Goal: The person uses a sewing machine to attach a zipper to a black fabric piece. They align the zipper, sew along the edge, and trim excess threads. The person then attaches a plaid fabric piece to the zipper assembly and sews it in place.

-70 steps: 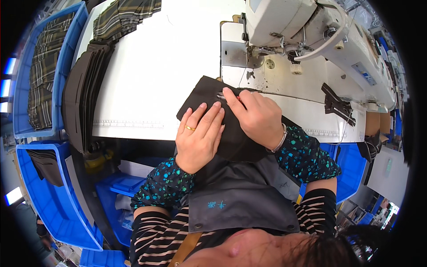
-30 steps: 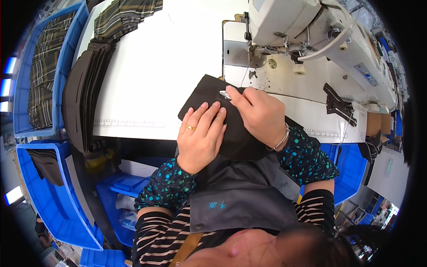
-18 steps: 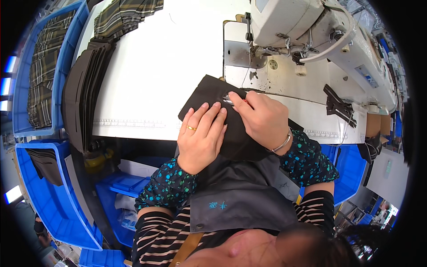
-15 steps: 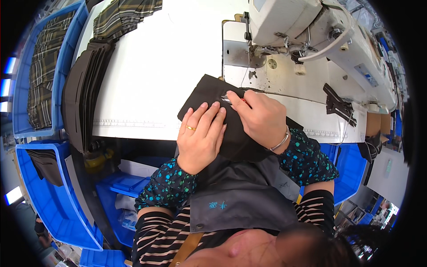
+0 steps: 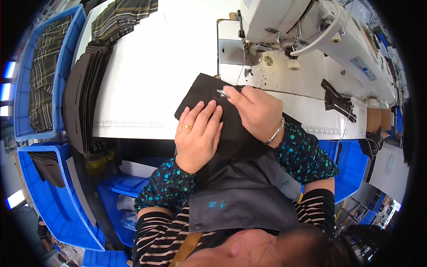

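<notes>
Shifted a little leftward in view since half a second ago, along with the sewing machine (image 5: 284, 20), probably through a small turn of the head; also rolled slightly in the right hand (image 5: 260, 111), hiding the red part of the small metal tool (image 5: 222, 93) and bringing the tip a touch farther from the left hand (image 5: 198, 138). Looks, by judgement, like close handwork on the dark cloth (image 5: 238, 133), perhaps snipping or picking at one spot. Calls next for taut, flat fabric and a small, controlled stroke, keeping the metal tip clear of the nearby fingertips. Lies, in the cloth's case, on the near side of the sewing machine, partly on the white table (image 5: 147, 66) and partly over the edge toward the body. Runs lengthwise on a slant, from a narrow end left of the sewing machine down to the near right. Points, in the tool's case, leftward across the front of the sewing machine, with most of the length hidden. Gripped between thumb and curled fingers on the right; pressed flat, fingers extended and clasping nothing, on the left. Impossible to tell whether any blades stand apart.
</notes>
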A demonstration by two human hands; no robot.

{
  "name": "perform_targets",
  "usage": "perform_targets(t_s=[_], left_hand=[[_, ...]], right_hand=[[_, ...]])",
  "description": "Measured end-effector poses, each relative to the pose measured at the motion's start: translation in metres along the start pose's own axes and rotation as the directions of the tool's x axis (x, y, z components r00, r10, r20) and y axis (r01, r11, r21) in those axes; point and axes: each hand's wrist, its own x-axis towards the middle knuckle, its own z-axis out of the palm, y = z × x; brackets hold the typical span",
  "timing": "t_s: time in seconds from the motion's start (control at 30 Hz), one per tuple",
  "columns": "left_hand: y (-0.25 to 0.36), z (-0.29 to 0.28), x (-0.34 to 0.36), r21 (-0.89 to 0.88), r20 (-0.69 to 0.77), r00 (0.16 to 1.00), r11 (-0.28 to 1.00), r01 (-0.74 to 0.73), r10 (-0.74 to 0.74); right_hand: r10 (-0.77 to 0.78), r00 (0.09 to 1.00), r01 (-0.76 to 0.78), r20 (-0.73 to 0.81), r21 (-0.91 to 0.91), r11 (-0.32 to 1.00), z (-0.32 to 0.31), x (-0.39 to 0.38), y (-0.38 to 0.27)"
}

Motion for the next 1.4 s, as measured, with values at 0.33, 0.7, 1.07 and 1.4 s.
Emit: perform_targets(t_s=[0.33, 0.7, 1.07, 1.4], left_hand=[[0.0, -0.001, 0.0, -0.04, -0.005, 1.0, 0.999, 0.011, -0.011], [0.0, 0.002, 0.0, 0.022, -0.059, 0.998, 1.0, -0.017, 0.018], [-0.002, -0.019, -0.005, -0.64, 0.2, 0.935, 0.683, 0.352, -0.294], [0.004, -0.029, -0.002, -0.757, 0.575, 0.7, 0.05, 0.652, -0.424]], right_hand=[[0.141, 0.99, -0.14, -0.007, 0.069, 0.988, -0.022, 0.002, 0.008], [0.4, 0.79, -0.529, 0.464, 0.187, 0.828, -0.05, -0.016, 0.029], [-0.018, 1.0, 0.018, 0.003, 0.028, 0.999, -0.057, -0.032, -0.022], [0.142, 0.968, -0.216, 0.207, 0.405, 0.888, -0.065, -0.028, -0.03]])
